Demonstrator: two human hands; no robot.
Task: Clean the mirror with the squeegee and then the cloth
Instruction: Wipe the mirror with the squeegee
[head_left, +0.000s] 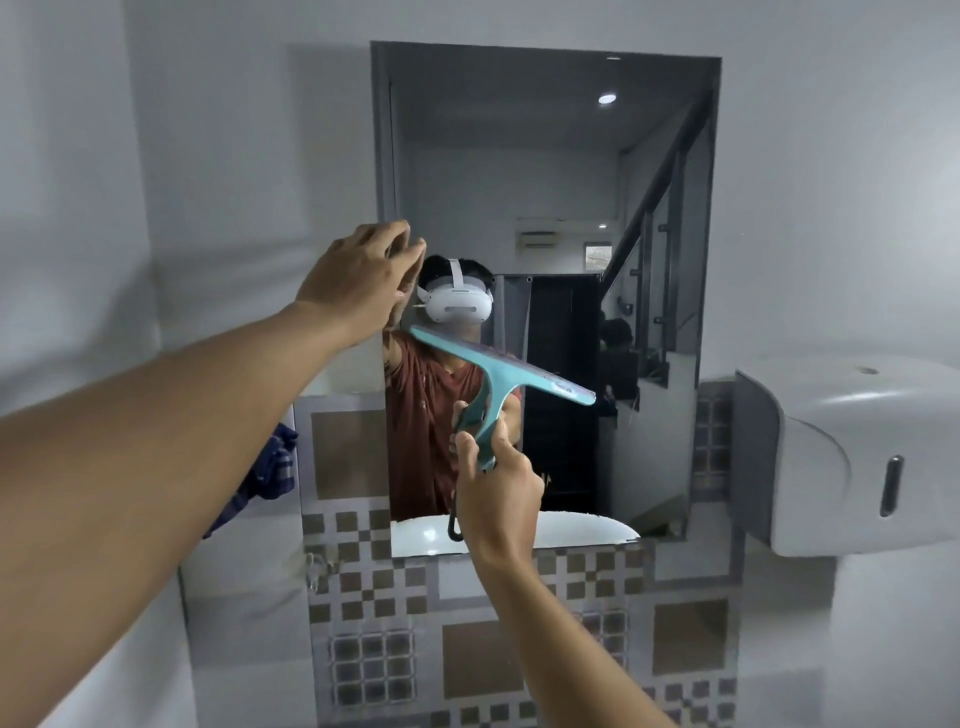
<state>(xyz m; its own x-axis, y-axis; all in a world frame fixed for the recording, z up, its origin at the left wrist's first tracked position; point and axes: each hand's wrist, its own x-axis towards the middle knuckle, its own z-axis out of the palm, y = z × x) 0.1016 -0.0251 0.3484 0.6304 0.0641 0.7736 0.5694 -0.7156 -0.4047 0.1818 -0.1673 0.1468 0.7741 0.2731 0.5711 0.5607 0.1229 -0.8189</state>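
**Squeegee pass under way, cloth waiting**

The right hand (496, 483) is clamped around the handle of the teal squeegee (493, 382), whose blade tilts across the mirror (561, 182) just above the knuckles. Whether the rubber edge touches the glass cannot be told. The left hand (358, 278), fingers spread and empty, rests at the mirror's left edge — bracing, it seems. A blue checked cloth (272, 467) hangs below that forearm. Next, probably: an even stroke — then the cloth.
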